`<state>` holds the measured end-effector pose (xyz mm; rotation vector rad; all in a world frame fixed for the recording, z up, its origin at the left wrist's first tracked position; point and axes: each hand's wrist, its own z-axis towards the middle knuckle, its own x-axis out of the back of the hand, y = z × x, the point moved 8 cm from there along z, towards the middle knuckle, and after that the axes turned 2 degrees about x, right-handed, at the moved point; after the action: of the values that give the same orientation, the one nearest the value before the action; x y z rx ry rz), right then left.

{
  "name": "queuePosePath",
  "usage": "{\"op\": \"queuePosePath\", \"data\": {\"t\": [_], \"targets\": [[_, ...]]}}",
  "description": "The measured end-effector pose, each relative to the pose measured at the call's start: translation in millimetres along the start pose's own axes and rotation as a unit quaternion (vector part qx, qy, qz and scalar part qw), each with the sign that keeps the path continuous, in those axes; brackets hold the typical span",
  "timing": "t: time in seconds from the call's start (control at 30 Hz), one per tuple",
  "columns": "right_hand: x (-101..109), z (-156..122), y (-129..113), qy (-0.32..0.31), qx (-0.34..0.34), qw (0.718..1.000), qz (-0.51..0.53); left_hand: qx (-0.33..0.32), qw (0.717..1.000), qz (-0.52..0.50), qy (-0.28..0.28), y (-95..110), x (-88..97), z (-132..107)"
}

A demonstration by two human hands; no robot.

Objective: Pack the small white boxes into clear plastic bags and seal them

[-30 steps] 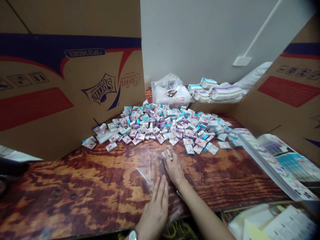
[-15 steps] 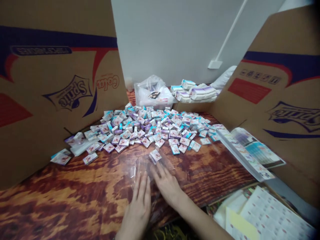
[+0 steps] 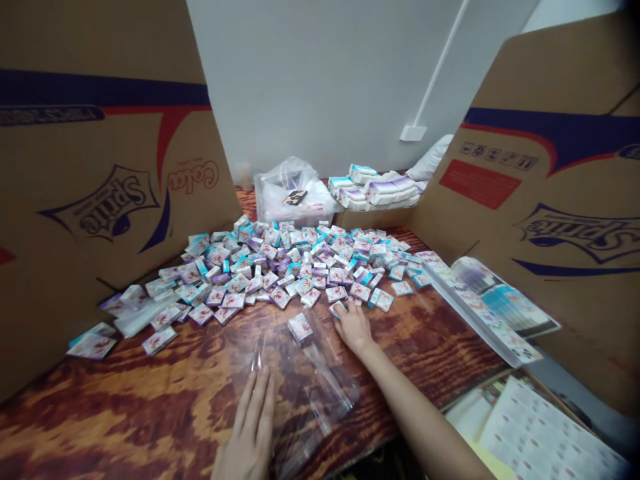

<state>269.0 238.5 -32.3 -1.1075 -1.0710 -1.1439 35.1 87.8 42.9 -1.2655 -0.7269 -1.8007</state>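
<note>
A clear bag [image 3: 305,380] at the desk's [image 3: 150,400] front edge bears one small box [image 3: 301,327]; whether in or on it is unclear. The left hand [image 3: 250,427] lies flat and released on the bag. The right hand [image 3: 353,327] touches an edge box [image 3: 339,308] of the mid-desk pile [image 3: 290,267], grip unclear. Cardboard walls [image 3: 100,200] line both side edges.

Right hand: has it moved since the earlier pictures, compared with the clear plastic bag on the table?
Yes. The right hand moved forward and rightward, off the clear plastic bag, to the near edge of the pile of packets.
</note>
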Motion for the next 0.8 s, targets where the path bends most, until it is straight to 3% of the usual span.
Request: {"op": "queuePosePath", "data": {"t": [0.07, 0.17, 0.27, 0.37, 0.47, 0.7, 0.8], "targets": [[14, 9, -5, 0.037, 0.064, 0.996, 0.052, 0.006, 1.0, 0.009, -0.004, -2, -1.9, -2], [32, 39, -26, 0.079, 0.223, 0.965, 0.115, 0.016, 1.0, 0.017, -0.009, -3, -2.0, -4], [22, 74, -56, 0.038, 0.365, 0.928, 0.068, 0.018, 1.0, 0.017, -0.013, -2, -3.6, -3], [3, 94, -76, 0.001, 0.452, 0.892, 0.011, 0.011, 1.0, 0.019, -0.01, -1, -8.0, -2], [-6, 103, -80, -0.005, 0.48, 0.877, -0.006, 0.025, 0.999, 0.023, -0.019, -3, -14.5, -3], [9, 126, -65, 0.016, 0.374, 0.926, 0.05, 0.024, 0.999, 0.016, -0.026, -2, -15.2, -4], [9, 123, -86, -0.02, 0.433, 0.899, 0.058, 0.019, 0.999, 0.008, -0.026, -1, -16.8, -6]]}}
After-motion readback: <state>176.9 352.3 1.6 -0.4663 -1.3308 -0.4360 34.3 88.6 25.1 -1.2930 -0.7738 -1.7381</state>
